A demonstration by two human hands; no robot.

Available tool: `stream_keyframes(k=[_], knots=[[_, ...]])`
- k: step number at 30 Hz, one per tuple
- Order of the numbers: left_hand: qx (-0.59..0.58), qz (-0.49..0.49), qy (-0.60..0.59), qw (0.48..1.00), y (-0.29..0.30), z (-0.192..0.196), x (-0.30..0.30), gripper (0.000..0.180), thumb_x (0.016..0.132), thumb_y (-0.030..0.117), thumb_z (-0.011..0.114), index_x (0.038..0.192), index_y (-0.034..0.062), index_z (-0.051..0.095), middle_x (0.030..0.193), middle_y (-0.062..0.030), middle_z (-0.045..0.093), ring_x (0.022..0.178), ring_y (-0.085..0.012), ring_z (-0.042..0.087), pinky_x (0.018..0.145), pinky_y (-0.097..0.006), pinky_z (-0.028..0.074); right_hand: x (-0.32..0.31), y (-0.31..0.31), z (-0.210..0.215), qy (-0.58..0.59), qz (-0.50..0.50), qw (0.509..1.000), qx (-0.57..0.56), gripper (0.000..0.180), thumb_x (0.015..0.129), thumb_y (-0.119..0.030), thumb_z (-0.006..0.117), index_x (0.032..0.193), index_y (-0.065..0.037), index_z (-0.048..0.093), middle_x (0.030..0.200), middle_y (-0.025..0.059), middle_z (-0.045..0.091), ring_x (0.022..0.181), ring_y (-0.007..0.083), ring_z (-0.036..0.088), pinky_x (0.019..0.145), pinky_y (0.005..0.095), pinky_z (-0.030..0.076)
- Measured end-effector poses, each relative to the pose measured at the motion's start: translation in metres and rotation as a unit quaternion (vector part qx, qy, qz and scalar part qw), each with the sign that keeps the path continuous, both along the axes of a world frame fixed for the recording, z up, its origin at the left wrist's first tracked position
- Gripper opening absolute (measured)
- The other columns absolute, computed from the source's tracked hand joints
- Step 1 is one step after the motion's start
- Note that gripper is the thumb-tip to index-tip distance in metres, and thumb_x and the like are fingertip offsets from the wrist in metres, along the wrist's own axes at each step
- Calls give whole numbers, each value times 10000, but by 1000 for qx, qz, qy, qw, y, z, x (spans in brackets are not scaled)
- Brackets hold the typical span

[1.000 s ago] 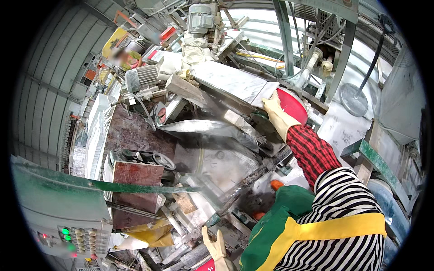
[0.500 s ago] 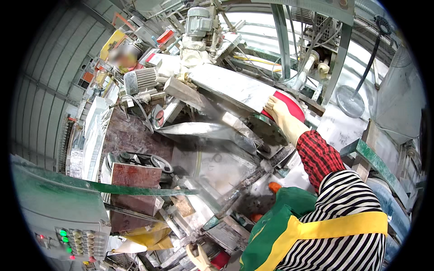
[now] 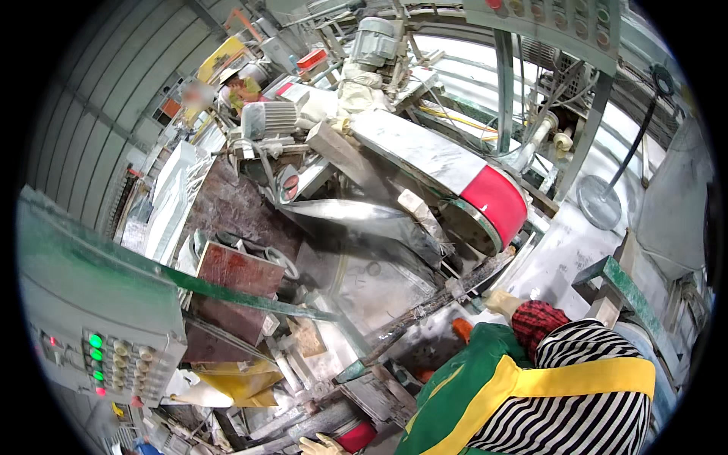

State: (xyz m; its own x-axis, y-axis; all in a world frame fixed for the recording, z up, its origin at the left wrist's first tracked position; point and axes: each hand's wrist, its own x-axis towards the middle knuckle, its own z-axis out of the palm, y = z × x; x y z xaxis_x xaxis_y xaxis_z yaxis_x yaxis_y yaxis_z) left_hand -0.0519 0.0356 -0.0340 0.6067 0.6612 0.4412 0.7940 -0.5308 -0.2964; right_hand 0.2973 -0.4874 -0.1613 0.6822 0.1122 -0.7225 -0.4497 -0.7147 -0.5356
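Observation:
My right hand [image 3: 502, 303], in a cream glove, is low on the right beside a pale slab-like surface [image 3: 553, 262]. Its fingers are largely hidden, so their grip cannot be made out. Farther off stands a long white machine cover [image 3: 425, 148] with a rounded red end [image 3: 494, 199], apart from that hand. At the bottom edge my left hand [image 3: 322, 446], also in a cream glove, shows its fingers apart and holds nothing visible. It lies close to another red rounded machine end [image 3: 356, 437], and part of it is cut off by the frame.
A control box [image 3: 114, 356] with lit buttons and a green arm [image 3: 227, 292] reach in from the left. A grey motor [image 3: 377, 42] tops the machinery. A wooden beam [image 3: 345, 155] juts out mid-scene. At right is a green metal frame [image 3: 633, 284]. A person [image 3: 239, 89] is far back.
My right hand has left the red end of the white cover and drawn back toward my body. The view has shifted. My left hand is lower, beside the other red end.

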Motion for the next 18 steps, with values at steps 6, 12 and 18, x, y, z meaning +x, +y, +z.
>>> stream_keyframes(k=[6, 12, 18], knots=[[140, -46, -1, 989, -31, 19, 28, 540, 936, 461, 525, 1243, 19, 575, 1183, -236, 604, 1078, -401, 580, 864, -518, 479, -30, -68, -85, -101, 243, 958, -113, 386, 845, -186, 591, 1211, -76, 642, 933, 147, 721, 851, 235, 709, 700, 367, 578], [-35, 73, -11, 997, -37, 14, 34, 632, 936, 475, 530, 1378, 32, 446, 1371, -249, 473, 1260, -404, 449, 1039, -505, 347, 13, -19, -85, -107, 204, 966, -117, 432, 803, -233, 575, 1214, -125, 649, 1048, 182, 701, 939, 268, 696, 799, 401, 558], [-123, 127, 4, 984, -33, 8, 40, 725, 924, 537, 511, 1459, 79, 338, 1480, -246, 362, 1349, -433, 345, 1109, -526, 257, 12, 72, -30, -150, 258, 954, 9, 547, 822, -364, 559, 1351, -227, 554, 1000, 185, 706, 922, 288, 694, 829, 400, 533]])
